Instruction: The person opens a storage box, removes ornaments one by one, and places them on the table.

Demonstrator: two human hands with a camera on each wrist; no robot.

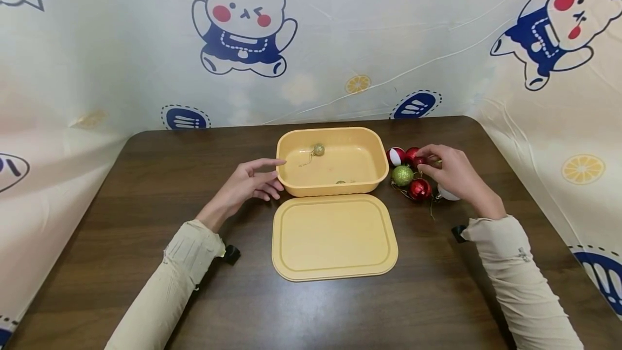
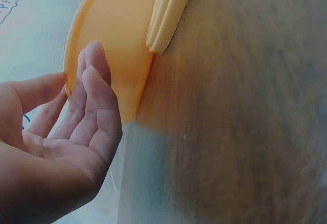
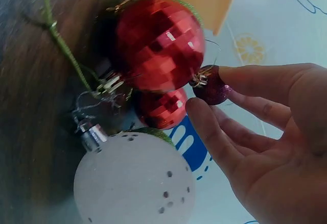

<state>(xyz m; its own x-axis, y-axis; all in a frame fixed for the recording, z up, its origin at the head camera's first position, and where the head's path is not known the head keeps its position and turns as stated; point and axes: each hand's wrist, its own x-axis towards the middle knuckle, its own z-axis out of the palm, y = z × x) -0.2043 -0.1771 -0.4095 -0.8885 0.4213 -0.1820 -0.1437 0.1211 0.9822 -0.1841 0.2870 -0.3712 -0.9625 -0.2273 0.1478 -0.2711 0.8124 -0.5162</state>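
Note:
A yellow box (image 1: 286,174) stands open at the table's middle, its lid (image 1: 334,236) lying flat in front of it. One small gold glitter ball (image 1: 318,149) lies inside. My left hand (image 1: 277,177) is relaxed, fingers (image 2: 94,66) straight against the box's (image 2: 117,30) left wall. Right of the box is a cluster of ornaments: a red-and-white ball (image 1: 396,155), a green glitter ball (image 1: 402,175), a facetted red ball (image 3: 158,43) and a white ball (image 3: 133,180). My right hand (image 3: 207,99) pinches a small dark red glitter ball (image 3: 213,89) between thumb and forefinger at the cluster's top.
The dark wooden table (image 1: 146,204) has rounded far corners and is walled on three sides by a cartoon-print sheet (image 1: 340,42). Green hanging strings (image 3: 64,45) trail from the ornaments. A second small ball (image 1: 340,181) peeks over the box's near wall.

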